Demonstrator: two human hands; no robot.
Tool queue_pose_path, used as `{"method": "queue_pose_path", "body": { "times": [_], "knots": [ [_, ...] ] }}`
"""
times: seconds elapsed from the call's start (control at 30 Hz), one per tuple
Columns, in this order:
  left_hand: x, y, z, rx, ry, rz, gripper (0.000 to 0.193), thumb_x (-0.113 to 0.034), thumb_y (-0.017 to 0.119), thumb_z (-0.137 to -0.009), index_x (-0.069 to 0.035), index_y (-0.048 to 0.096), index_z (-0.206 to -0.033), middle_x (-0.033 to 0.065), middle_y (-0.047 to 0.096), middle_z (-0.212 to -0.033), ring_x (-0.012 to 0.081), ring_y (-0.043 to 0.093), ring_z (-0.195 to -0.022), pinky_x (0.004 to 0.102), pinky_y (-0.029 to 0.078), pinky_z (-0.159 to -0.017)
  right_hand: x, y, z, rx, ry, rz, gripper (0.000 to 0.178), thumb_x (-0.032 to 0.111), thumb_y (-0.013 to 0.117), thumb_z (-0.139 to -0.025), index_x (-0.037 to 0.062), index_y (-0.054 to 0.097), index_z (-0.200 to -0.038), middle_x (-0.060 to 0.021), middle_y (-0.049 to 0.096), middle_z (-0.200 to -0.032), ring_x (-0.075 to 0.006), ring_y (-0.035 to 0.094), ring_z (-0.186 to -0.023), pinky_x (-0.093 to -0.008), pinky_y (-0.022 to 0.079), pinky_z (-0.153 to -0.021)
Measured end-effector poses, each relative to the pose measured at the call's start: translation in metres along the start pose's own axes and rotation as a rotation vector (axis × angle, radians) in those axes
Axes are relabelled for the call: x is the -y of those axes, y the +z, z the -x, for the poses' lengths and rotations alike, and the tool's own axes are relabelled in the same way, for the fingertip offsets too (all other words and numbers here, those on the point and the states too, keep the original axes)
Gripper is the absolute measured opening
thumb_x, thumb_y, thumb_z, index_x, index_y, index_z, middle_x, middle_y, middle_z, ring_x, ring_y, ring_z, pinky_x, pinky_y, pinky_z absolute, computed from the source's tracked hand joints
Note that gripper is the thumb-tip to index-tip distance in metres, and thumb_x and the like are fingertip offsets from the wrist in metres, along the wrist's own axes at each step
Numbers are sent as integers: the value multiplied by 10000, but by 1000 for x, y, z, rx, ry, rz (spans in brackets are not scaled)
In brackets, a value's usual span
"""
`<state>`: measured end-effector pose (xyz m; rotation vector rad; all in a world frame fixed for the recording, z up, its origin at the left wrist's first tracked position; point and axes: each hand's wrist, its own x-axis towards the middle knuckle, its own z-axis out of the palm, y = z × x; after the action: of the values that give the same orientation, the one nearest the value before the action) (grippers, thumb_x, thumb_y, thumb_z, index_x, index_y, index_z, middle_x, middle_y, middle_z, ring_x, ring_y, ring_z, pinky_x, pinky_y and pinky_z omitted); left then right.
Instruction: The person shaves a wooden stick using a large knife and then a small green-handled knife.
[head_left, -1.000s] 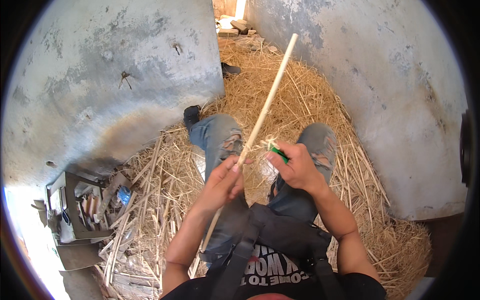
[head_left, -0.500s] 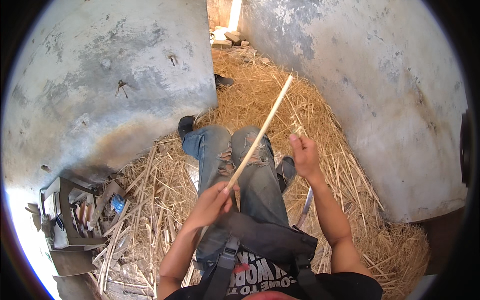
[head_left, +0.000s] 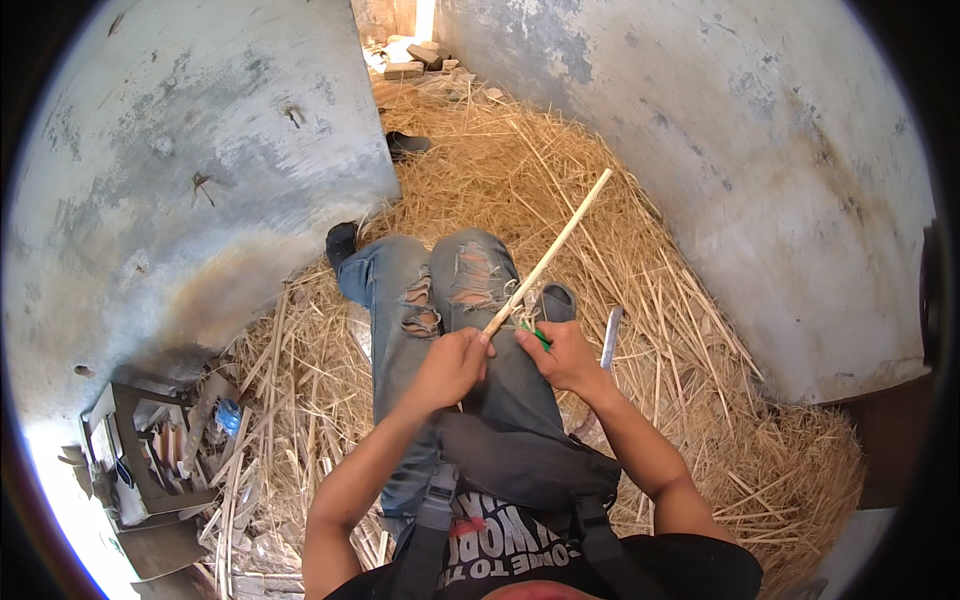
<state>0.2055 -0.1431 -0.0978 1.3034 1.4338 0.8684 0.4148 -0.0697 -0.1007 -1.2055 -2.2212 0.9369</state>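
Observation:
Closed around the lower end of a pale, peeled stick (head_left: 558, 246) is my left hand (head_left: 452, 368), above my lap. The stick slants up and away to the right. My right hand (head_left: 566, 356) is closed on a small green object (head_left: 541, 338), mostly hidden by the fingers, so I cannot tell its kind. Thin pale curled shavings (head_left: 524, 314) sit between that hand and the stick's lower part. Beside my right forearm, a long metal blade (head_left: 611, 336) lies on the straw.
Straw and split strips (head_left: 500, 150) cover the floor around my legs. A grey wall (head_left: 220, 150) rises on the left, another (head_left: 720, 180) on the right. A broken dark frame (head_left: 150, 455) with scraps and blue plastic (head_left: 229, 416) stands at left. Bricks (head_left: 405, 70) lie far off.
My right hand has come down and left to the stick's lower part, and the green object now shows in it. My left hand has shifted slightly up and right with the stick.

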Motion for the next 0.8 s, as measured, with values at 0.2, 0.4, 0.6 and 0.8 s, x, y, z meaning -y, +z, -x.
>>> {"method": "queue_pose_path", "body": {
  "times": [0.2, 0.4, 0.6, 0.8],
  "knots": [
    [-5, 4, -2, -42, -27, -38, 343, -253, 480, -1046, -13, 644, -865, 24, 581, -598, 89, 519, -547, 282, 416, -548, -7, 21, -5, -50, -94, 57, 566, 456, 628, -936, -24, 614, -637, -243, 551, -534, -422, 606, -529, -468, 463, -494],
    [10, 3, 1, -63, 30, -19, 346, -276, 503, -1045, -13, 653, -877, -11, 520, -610, 61, 460, -572, 265, 368, -533, 1, 26, -6, -107, -94, 115, 559, 477, 639, -926, -1, 610, -639, -227, 561, -531, -418, 615, -534, -468, 475, -484],
    [7, -3, 7, -22, -32, 28, 356, -288, 496, -1053, -15, 650, -886, -31, 483, -619, 59, 421, -577, 262, 347, -529, -2, 28, -7, -180, -128, 184, 558, 506, 634, -922, 16, 611, -657, -207, 580, -545, -409, 620, -543, -470, 477, -491],
    [12, -18, 25, 1, -25, 7, 345, -279, 494, -1056, -11, 650, -904, -40, 471, -605, 54, 410, -565, 261, 343, -523, -23, 0, -31, -330, -49, 259, 573, 550, 581, -945, 50, 613, -666, -166, 581, -554, -362, 593, -512, -449, 444, -465]
  ]
}}
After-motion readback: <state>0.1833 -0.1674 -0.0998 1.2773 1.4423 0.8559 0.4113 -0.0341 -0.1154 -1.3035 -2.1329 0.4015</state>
